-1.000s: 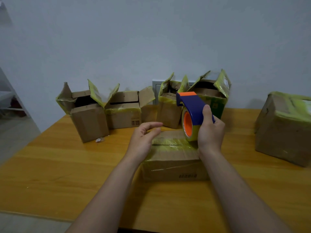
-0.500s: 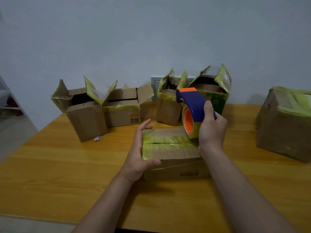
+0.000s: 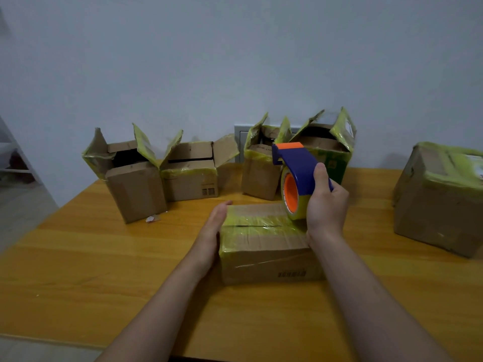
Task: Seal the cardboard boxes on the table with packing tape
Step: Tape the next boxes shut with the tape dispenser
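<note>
pale grey wall behind a yellow wooden table, seen from the head camera looking down over both forearms; in the middle of the table, nearest the person, lies a low cardboard box with its flaps down, yellowish tape across its top and a barcode on its near side; the left hand lies flat against the box's left end, fingers straight and together, thumb hidden; the right hand grips the tape dispenser, fingers curled round its blue handle and thumb laid up along it; the dispenser's roll, with an orange core, touches the box top near its far right corner; along the wall stand four open boxes with flaps up, the leftmost touching the second, then a third and a green-sided fourth close together behind the dispenser; a small paper scrap lies by the leftmost box; well apart at the right edge sits a larger taped box
</note>
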